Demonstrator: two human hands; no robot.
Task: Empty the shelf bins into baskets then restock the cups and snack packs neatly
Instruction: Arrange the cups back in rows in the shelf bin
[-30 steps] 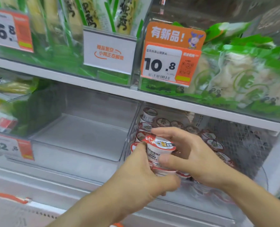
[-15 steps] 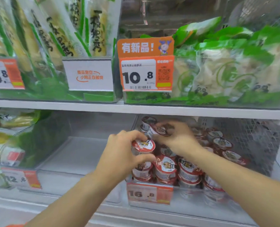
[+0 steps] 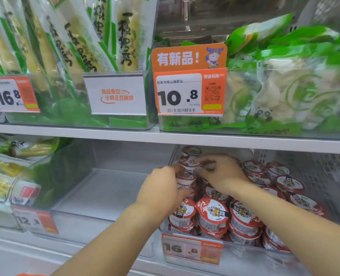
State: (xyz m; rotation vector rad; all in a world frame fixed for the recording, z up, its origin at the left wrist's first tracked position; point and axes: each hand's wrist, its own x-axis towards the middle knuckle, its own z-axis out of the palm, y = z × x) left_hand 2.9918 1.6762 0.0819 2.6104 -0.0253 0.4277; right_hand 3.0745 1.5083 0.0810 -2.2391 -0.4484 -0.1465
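Observation:
Several red-and-white lidded cups (image 3: 213,214) fill a clear bin (image 3: 191,253) on the lower shelf, stacked in rows. My left hand (image 3: 161,188) grips one cup (image 3: 185,181) at the bin's left side, fingers curled round its wall. My right hand (image 3: 223,174) reaches deeper and pinches the lid rim of a cup (image 3: 190,161) standing on top of the stack at the back left. The clear bin (image 3: 97,192) to the left of the cups holds nothing.
Green snack packs (image 3: 296,92) fill the upper right bin behind a 10.8 price tag (image 3: 189,92). Long bamboo-shoot packs (image 3: 65,46) stand in the upper left bin. More packs (image 3: 4,172) lie at the lower left. A shelf edge (image 3: 165,136) runs just above my hands.
Both hands have reached further back into the cup bin. The left hand carried its cup up and back on the left side, and the right hand now pinches the top rear cup.

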